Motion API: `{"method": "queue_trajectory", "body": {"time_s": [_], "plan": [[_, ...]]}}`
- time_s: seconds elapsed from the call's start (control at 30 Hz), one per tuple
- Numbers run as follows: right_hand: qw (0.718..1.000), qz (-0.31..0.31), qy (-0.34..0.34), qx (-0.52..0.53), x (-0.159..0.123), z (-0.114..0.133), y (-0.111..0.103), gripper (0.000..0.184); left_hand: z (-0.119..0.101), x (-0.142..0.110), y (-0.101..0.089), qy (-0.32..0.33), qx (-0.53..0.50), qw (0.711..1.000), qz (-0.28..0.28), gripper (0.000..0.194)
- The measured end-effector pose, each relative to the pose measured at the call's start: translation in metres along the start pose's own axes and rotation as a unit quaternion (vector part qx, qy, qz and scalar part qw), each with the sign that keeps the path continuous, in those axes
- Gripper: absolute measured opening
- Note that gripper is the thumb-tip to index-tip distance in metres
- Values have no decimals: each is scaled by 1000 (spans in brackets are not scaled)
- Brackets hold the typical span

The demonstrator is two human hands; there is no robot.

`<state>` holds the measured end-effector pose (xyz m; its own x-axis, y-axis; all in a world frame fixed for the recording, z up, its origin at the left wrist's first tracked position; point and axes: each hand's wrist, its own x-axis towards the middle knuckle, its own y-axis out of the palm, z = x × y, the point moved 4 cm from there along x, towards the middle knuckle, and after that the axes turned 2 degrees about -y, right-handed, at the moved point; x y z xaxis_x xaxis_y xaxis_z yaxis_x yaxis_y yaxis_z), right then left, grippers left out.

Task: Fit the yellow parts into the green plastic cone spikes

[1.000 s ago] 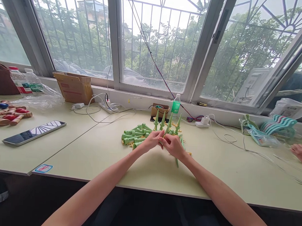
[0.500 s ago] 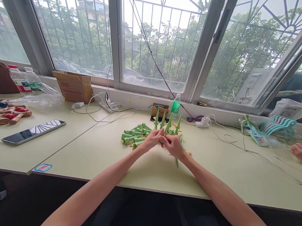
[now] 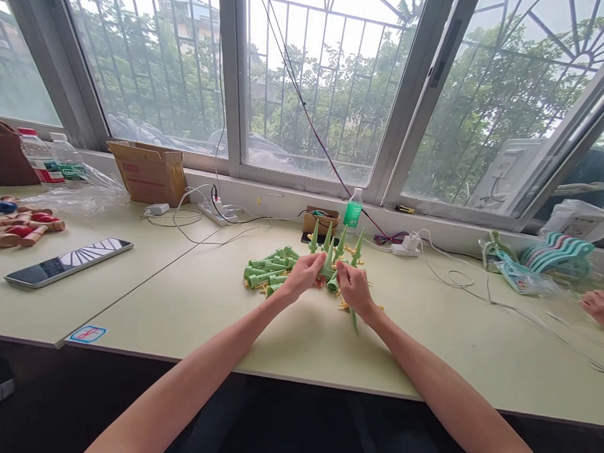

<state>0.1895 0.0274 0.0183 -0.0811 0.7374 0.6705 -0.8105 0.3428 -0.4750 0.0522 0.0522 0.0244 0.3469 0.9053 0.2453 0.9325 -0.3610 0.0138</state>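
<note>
My left hand (image 3: pixel 304 277) is closed around a green cone-shaped watering spike (image 3: pixel 329 262), its pointed end upward. Just to its right, my right hand (image 3: pixel 355 287) is closed, thumb and fingers pinched together; whatever is between them is too small to make out. Behind both hands, several green spikes with yellow parts stand upright, one of them a green spike (image 3: pixel 357 247) at the right. Left of my left hand lies a pile of green tubes (image 3: pixel 260 277) with yellow ends. Another green spike (image 3: pixel 352 320) lies under my right hand, partly hidden.
A phone (image 3: pixel 70 263) lies on the left table. Toward the window are a cardboard box (image 3: pixel 149 173), a small box (image 3: pixel 321 219), a green-labelled bottle (image 3: pixel 353 209) and a power strip (image 3: pixel 217 213). Cables (image 3: pixel 460 277) and hangers (image 3: pixel 555 257) are at right, near another person's hand (image 3: pixel 601 310).
My hands have moved slightly apart. The spike in my left hand now points upright and shows more clearly, while my right hand has come away to the right.
</note>
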Motion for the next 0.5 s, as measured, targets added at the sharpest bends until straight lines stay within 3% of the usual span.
{"method": "queue_trajectory", "body": {"time_s": [0.5], "plan": [[1000,6,15,-5,1,-2,-2,49,-7,-6,0,1,99,995,17,42]]}}
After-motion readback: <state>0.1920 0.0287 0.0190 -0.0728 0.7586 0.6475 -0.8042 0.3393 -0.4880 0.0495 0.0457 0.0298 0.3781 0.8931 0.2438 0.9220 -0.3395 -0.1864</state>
